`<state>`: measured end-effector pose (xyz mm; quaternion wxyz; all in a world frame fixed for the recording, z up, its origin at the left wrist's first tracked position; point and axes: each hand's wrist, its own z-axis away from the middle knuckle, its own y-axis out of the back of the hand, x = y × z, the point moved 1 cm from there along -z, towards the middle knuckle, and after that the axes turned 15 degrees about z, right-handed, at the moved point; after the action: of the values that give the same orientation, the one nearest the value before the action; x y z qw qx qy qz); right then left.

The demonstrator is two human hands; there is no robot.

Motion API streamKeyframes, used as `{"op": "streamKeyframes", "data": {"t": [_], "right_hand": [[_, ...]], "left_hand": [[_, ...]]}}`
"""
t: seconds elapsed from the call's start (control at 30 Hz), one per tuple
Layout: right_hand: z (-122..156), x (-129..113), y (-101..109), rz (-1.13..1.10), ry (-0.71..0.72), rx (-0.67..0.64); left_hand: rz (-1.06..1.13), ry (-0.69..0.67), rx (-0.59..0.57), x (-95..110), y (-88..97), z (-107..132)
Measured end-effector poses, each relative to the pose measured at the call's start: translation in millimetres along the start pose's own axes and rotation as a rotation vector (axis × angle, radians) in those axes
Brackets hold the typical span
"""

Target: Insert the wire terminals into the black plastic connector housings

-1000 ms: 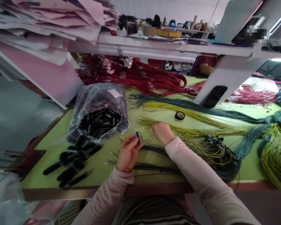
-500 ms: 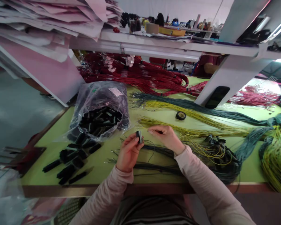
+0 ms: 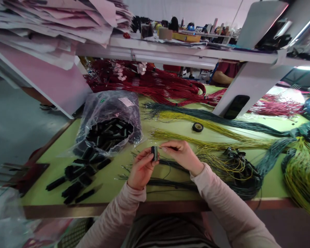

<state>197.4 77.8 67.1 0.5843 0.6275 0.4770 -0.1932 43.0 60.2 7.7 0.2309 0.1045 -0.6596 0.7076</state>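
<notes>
Between the fingers and thumb of my left hand [image 3: 141, 168] is a small black connector housing [image 3: 154, 153], held upright above the table. My right hand [image 3: 182, 155] pinches the end of a yellow wire [image 3: 159, 147] right beside the connector's upper edge; whether its tip is inside a slot I cannot tell. Under and beyond my right hand lies a bundle of yellow wires [image 3: 222, 143]. Dark wires [image 3: 170, 186] stretch across the table below both hands. Loose black connectors [image 3: 79, 179] are piled to the left.
A clear plastic bag [image 3: 111, 106] full of black connectors lies open at the left. A black tape roll [image 3: 197, 127] sits behind my hands. Red wire bundles [image 3: 155, 84] fill the back, under a white shelf [image 3: 165, 48]. A phone [image 3: 237, 106] rests against the post.
My right hand has brought the yellow wire's end closer, up to the connector. My left hand has turned the connector slightly. The whole view has shifted a little.
</notes>
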Motion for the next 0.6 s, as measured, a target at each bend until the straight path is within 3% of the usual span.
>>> {"op": "streamKeyframes", "data": {"t": [0.17, 0.6], "right_hand": [[5.4, 6.9, -2.5, -0.057, -0.041, -0.038], [14.4, -1.0, -0.6, 0.218, 0.081, -0.019]], "left_hand": [[0.01, 0.022, -0.027, -1.3, 1.8, -0.9], [-0.002, 0.01, 0.008, -2.5, 2.8, -1.5]]}}
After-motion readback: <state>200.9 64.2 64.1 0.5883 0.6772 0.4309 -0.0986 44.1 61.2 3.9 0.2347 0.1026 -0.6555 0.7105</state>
